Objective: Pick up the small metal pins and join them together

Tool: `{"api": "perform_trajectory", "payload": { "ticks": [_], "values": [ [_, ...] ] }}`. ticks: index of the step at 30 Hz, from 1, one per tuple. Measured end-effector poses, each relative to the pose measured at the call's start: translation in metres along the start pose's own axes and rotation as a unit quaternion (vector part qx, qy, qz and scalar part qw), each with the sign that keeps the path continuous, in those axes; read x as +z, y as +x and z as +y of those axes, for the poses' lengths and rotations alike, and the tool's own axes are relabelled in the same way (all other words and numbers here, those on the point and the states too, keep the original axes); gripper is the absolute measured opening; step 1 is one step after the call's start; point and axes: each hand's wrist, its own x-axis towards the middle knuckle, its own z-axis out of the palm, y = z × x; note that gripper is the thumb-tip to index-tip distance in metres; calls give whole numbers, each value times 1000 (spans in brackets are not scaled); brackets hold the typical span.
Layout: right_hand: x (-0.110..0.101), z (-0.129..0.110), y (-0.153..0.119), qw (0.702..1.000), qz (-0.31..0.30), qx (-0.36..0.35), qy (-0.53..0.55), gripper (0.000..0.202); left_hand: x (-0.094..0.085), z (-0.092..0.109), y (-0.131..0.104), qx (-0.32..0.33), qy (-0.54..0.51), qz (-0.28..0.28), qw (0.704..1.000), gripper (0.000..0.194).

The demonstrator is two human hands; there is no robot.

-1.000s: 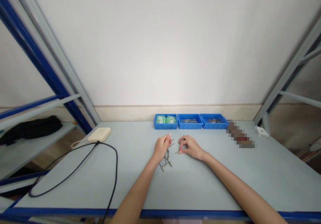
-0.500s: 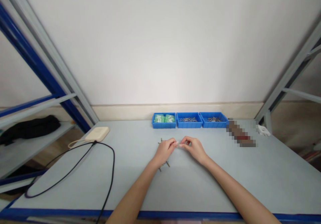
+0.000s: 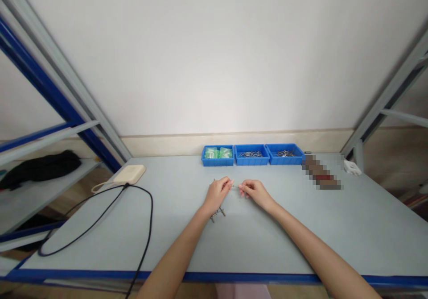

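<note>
My left hand [image 3: 218,193] and my right hand [image 3: 255,191] face each other over the middle of the table. Both are pinched closed, and a thin, pale metal rod [image 3: 235,186] spans the short gap between their fingertips. It is too small to tell its exact kind. Several small, brass-grey bolt-like pieces [image 3: 222,211] lie under and beside my left wrist, partly hidden by that hand. Beyond my hands stand a blue bin of long thin metal pins [image 3: 251,154] and another bin of similar dark metal pieces [image 3: 285,153].
A blue bin with green-and-white packets [image 3: 218,153] stands left of the other two, along the wall. A cream box [image 3: 130,174] and a looped black cable [image 3: 151,214] are on the left. On the right lie a pixelated item [image 3: 321,176] and a white adapter [image 3: 352,168].
My hands have drawn slightly apart, so more of the thin rod shows between the fingertips. The whole view has shifted a little upward on the table.
</note>
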Motion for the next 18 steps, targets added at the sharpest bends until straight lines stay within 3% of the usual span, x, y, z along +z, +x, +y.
{"api": "perform_trajectory", "payload": {
  "ticks": [12,18],
  "values": [
    [-1,-11,-5,988,116,-31,-92,20,1,5,1,-19,-65,7,998,28],
    [2,-13,-7,986,116,-34,-114,31,4,2,1,-7,-46,20,999,37]
  ]
}}
